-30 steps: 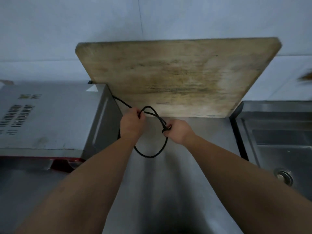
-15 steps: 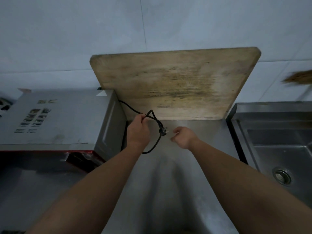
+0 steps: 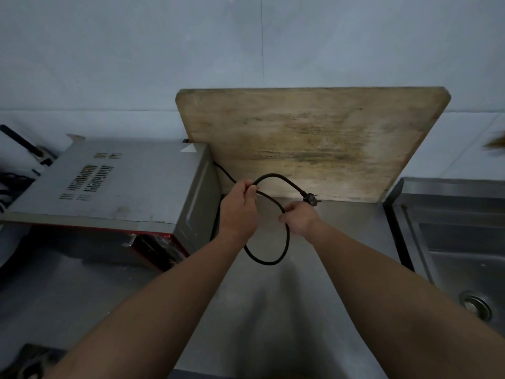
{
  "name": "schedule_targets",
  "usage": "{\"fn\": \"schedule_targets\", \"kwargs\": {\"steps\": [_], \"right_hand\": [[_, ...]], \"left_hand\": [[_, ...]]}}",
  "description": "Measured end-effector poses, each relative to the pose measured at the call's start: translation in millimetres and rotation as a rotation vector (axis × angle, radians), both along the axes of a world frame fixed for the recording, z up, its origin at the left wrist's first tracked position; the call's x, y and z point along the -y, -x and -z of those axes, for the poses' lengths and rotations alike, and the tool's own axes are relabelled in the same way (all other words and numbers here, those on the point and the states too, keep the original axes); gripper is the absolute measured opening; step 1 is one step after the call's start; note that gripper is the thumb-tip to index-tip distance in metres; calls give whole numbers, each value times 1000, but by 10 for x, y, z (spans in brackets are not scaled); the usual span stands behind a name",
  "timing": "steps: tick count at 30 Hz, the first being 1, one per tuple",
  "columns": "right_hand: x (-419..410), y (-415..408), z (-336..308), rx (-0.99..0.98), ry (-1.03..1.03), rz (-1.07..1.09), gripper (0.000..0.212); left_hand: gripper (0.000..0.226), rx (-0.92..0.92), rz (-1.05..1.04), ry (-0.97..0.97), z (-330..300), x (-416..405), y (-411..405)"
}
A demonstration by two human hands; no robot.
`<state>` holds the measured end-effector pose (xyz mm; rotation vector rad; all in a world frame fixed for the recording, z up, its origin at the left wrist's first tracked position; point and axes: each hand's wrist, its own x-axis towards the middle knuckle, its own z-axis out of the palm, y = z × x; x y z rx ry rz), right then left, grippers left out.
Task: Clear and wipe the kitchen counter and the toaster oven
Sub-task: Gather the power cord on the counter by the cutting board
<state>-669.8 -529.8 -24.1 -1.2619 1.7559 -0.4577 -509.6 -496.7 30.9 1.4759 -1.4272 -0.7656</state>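
A grey toaster oven (image 3: 114, 187) with a red front stands on the steel counter (image 3: 273, 310) at the left. Its black power cord (image 3: 287, 236) runs out from behind it and forms loops between my hands. My left hand (image 3: 239, 207) grips the gathered cord just right of the oven's side. My right hand (image 3: 299, 218) pinches the cord a little to the right. The plug (image 3: 310, 199) sticks up just above my right hand, in front of the board.
A large worn wooden cutting board (image 3: 314, 143) leans on the tiled wall behind my hands. A steel sink (image 3: 464, 255) with a drain lies at the right. Dark objects sit at the far left edge and bottom left corner.
My right hand, which had let go of the cord half a second ago, holds it again. The loop is larger now and the plug has swung up to the right.
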Motion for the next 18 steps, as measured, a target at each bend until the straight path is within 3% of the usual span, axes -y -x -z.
{"fn": "schedule_targets", "kwargs": {"steps": [5, 9, 10, 13, 18], "right_hand": [[-37, 130, -84, 75, -4, 14, 10], [-54, 257, -177, 276, 44, 154, 73], [-63, 301, -239, 314, 79, 193, 78], [-46, 491, -406, 498, 135, 290, 71], [-9, 766, -691, 933, 140, 401, 37]], "left_hand": [[19, 15, -50, -18, 2, 39, 7], [19, 56, 1, -2, -120, 87, 177], [19, 69, 12, -4, -140, 103, 212], [18, 101, 25, -37, -106, 179, 273], [15, 221, 127, -17, -58, 232, 429]]}}
